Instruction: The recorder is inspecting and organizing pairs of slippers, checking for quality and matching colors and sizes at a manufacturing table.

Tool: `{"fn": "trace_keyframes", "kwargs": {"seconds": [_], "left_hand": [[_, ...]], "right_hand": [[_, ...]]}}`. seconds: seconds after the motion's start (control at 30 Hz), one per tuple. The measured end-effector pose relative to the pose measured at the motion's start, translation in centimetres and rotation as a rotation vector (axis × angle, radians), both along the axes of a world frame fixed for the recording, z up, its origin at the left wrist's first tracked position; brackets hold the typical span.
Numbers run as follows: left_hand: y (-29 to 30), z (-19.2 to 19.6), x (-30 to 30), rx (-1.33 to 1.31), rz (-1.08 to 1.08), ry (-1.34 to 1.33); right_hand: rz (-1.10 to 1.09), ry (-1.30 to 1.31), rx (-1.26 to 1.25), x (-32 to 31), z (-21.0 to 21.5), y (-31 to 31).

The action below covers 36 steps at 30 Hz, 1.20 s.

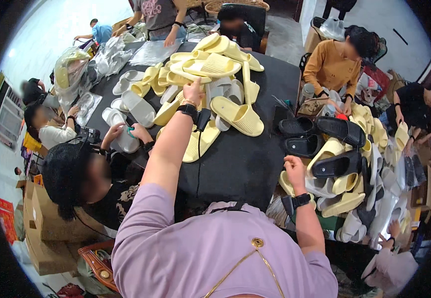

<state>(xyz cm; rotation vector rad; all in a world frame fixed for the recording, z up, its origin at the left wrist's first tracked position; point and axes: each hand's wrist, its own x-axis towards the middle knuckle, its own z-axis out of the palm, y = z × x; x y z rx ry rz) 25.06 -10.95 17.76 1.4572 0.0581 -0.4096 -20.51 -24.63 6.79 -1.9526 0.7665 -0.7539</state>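
Note:
My left hand [194,93] reaches into a heap of pale yellow slippers on the black table [245,171]. Its fingers are closed on the edge of a yellow slipper [180,78], partly hidden behind the hand. Just right of it, a large yellow slipper [240,115] leans tilted on the pile, and another yellow slipper [200,144] lies below my forearm. My right hand [296,174] is curled closed at the table's right edge, beside a black slipper [302,145]; what its fingers hold, if anything, is hidden.
Grey slippers [138,107] lie at the left, near a co-worker's hands holding a grey slipper [126,139]. Clear plastic bags [156,52] lie at the far edge. A mixed slipper pile [344,171] fills the right side, where a person in an orange top [332,67] works.

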Motion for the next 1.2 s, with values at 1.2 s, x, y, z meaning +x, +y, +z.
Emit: {"fn": "trace_keyframes", "kwargs": {"seconds": [1.2], "left_hand": [[15.3, -8.8, -22.2, 0.207, -0.581, 0.081]], "right_hand": [[0.043, 0.485, 0.481, -5.0, -2.5, -1.3]]}}
